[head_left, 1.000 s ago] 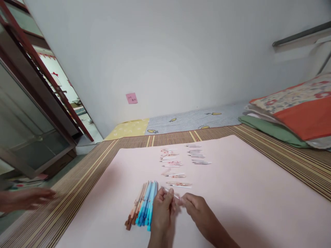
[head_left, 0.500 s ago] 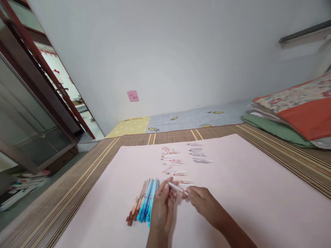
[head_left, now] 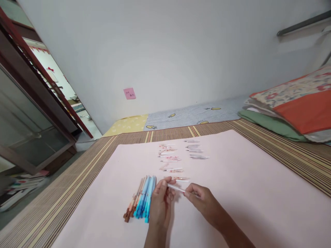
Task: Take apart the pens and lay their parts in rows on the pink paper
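Between my two hands lies a slim whitish pen (head_left: pixel 176 187), held tilted just above the pink sheet. My left hand (head_left: pixel 159 201) pinches its left end between thumb and fingers. The other end is gripped by my right hand (head_left: pixel 203 199), its fingers closed around it. Left of my left hand, several blue pens (head_left: pixel 146 196) and brown-and-peach pens (head_left: pixel 132 205) lie side by side. Beyond my hands, slender white and reddish pen parts (head_left: pixel 170 158) form a column, with greyish clear ones (head_left: pixel 196 151) to their right; fine details are blurred.
The pink sheet (head_left: pixel 245 179) covers a striped mat (head_left: pixel 103 162). Folded bedding (head_left: pixel 292 110) is stacked at the right. A checked cloth (head_left: pixel 181 119) runs along the wall, which bears a pink note (head_left: pixel 129 93). A doorway stands at the left.
The view has shifted slightly. The pen now lies a little flatter between my hands, and my right hand's fingers have changed their grip on its end.
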A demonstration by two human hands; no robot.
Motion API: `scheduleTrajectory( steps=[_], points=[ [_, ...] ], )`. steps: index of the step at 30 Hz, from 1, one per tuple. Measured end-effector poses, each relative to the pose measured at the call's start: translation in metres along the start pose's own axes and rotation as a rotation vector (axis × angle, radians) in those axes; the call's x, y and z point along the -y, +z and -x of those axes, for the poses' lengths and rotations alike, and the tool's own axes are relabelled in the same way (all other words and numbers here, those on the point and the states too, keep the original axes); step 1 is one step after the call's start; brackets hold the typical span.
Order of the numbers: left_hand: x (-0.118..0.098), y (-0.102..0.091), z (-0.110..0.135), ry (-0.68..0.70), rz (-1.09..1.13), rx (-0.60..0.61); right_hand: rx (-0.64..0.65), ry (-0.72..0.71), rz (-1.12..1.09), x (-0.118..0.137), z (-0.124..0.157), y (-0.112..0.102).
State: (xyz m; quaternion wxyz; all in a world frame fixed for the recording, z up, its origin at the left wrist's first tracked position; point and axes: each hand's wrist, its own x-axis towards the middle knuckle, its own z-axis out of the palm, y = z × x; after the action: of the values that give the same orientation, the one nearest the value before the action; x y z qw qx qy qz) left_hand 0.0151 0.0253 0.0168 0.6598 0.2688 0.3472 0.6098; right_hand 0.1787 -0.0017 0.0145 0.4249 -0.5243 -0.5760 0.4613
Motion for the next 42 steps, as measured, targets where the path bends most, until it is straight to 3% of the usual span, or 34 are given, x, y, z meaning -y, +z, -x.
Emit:
scheduleTrajectory(
  steps=[6,13,19,25,32,38,42],
  points=[
    [0.004,0.002,-0.001,0.000,-0.025,-0.138,-0.013,0.006,0.039,0.008,0.007,0.001],
    [-0.005,0.003,0.004,-0.079,0.087,0.052,-0.022,0.000,-0.007,0.004,0.003,-0.003],
    [-0.001,0.001,0.000,-0.010,0.005,-0.006,0.039,0.038,-0.058,-0.001,0.003,0.000],
    [-0.002,0.001,0.003,-0.070,-0.018,0.095,0.009,0.035,-0.061,0.000,0.003,0.000],
    [0.009,0.003,0.001,-0.054,-0.058,-0.085,-0.038,-0.061,0.015,0.008,0.003,0.001],
    [0.004,0.006,0.004,-0.088,0.018,0.034,-0.076,-0.045,0.005,0.006,0.004,-0.003],
    [0.008,0.003,0.000,-0.067,-0.017,-0.093,-0.076,-0.063,0.008,0.006,0.004,-0.004]
  ],
)
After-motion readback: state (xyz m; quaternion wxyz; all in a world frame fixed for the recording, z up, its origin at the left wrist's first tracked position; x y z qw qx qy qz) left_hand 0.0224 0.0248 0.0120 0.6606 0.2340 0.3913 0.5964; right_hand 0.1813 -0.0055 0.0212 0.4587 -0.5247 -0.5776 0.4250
